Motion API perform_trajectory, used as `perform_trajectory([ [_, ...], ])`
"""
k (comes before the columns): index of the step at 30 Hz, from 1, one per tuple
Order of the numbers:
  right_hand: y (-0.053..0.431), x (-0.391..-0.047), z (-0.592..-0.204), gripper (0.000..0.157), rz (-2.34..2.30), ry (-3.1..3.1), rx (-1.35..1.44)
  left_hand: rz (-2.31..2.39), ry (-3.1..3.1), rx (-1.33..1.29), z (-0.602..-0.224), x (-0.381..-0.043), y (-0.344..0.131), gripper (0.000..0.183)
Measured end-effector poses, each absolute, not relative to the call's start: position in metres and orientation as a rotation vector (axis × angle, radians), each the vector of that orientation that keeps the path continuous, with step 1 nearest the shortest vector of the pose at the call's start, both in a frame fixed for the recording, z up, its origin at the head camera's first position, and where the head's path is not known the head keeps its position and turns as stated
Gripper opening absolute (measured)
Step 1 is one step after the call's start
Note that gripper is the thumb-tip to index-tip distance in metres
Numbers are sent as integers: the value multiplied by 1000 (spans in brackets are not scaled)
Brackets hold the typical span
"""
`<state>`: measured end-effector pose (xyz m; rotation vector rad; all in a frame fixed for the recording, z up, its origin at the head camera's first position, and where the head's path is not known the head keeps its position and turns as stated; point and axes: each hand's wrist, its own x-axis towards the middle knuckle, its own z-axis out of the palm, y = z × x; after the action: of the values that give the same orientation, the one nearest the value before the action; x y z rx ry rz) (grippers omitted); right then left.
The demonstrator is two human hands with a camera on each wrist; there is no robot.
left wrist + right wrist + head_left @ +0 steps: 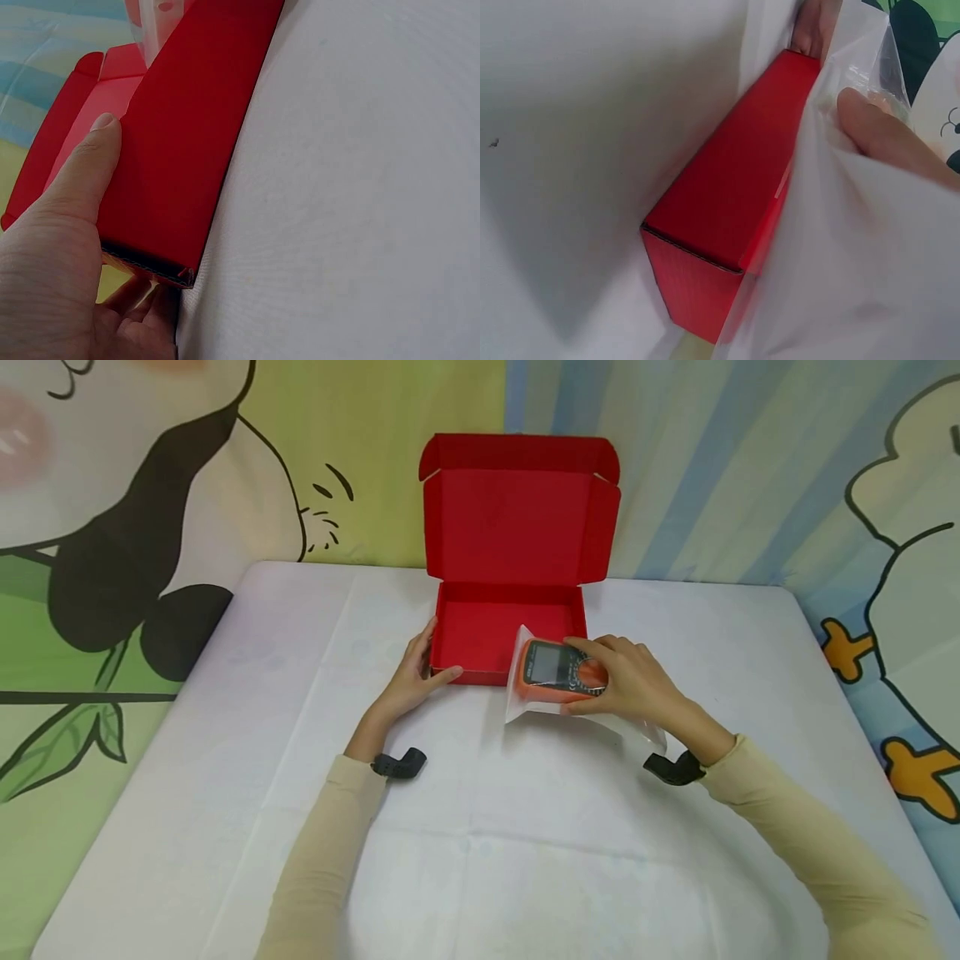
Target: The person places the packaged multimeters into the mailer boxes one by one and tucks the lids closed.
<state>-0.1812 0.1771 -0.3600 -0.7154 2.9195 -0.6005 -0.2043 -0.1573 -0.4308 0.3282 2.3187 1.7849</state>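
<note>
A red cardboard box (510,678) stands on the table with its lid raised at the back. My left hand (416,670) grips its front left corner, the thumb along the front wall (176,142) and the fingers round the left side. In my right hand (633,681) is an orange and black multimeter (551,664) inside a clear and white plastic bag (525,708), pinched between thumb and fingers. It is tilted over the box's front right corner, its screen and dial facing up. In the right wrist view the bag (855,247) hides most of the multimeter.
A white cloth covers the table (465,827). Behind it, the box's upright lid (517,522) stands close to a printed backdrop (390,468) with cartoon figures. Each wrist wears a black camera band, such as the one on the left wrist (399,764).
</note>
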Motion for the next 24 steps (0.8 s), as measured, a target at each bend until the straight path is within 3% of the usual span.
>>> perform_trajectory([
  [10,170,-195,-358,92,-587,2917,-749,1809,2363,365,-462,-221,-163,95],
  [24,159,-211,-361,93,-585,2865,-760,1816,2351,341,-466,-219,-164,94],
])
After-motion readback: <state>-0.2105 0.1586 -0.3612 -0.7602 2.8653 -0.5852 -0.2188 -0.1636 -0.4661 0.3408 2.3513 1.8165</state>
